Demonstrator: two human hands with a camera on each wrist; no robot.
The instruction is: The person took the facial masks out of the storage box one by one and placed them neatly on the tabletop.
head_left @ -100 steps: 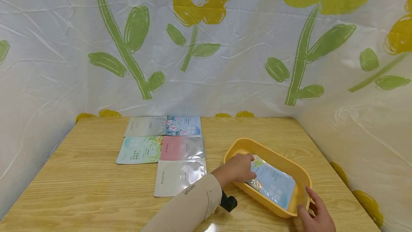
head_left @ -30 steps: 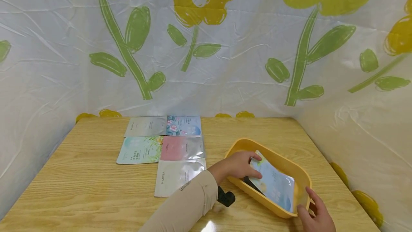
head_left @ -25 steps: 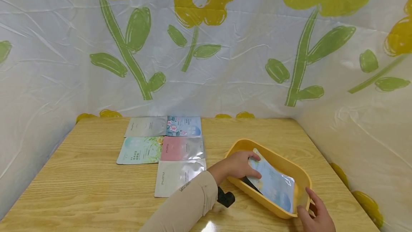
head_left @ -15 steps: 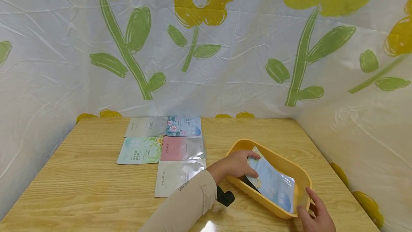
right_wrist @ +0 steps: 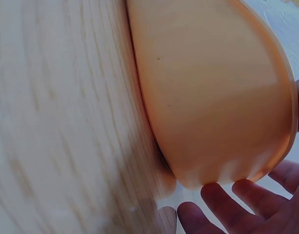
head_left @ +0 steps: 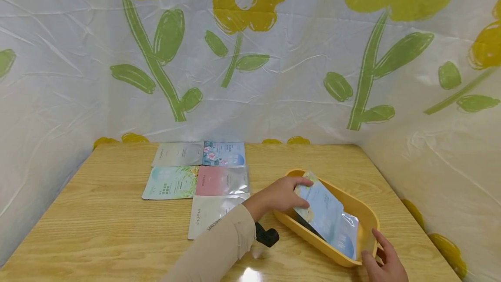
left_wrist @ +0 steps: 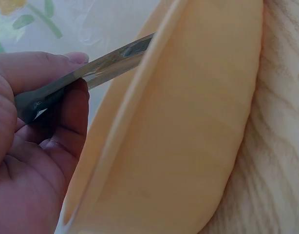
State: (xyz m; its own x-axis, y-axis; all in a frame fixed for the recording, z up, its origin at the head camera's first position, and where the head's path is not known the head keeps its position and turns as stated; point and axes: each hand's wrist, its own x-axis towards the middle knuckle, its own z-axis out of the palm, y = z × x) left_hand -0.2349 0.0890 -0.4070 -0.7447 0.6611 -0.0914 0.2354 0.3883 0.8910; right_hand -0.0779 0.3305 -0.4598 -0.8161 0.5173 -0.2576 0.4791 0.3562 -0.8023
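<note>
In the head view, my left hand [head_left: 283, 194] pinches a pale blue sheet mask packet [head_left: 322, 208] by its left end, thumb on one face and fingers on the other. The packet slants up over the yellow plastic basket [head_left: 358, 206], its left end raised near the far rim. Beneath it, another blue packet [head_left: 348, 229] lies in the basket, partly covered. In the left wrist view the held packet [left_wrist: 115, 61] shows edge-on above the rim. My right hand [head_left: 385, 259] grips the basket's near right corner, fingers against the outer wall [right_wrist: 213, 97] in the right wrist view.
On the wooden table [head_left: 98, 212], several packets lie flat in rows: a grey one [head_left: 178, 153], a floral blue one [head_left: 224, 153], a green one [head_left: 170, 182], a pink one [head_left: 222, 180] and a silver one [head_left: 213, 212]. A flower-printed cloth [head_left: 289, 82] hangs behind.
My left hand has moved left and up, lifting the blue packet's left end and sliding it off the packet beneath, which now shows at the right. My right hand keeps its place on the basket.
</note>
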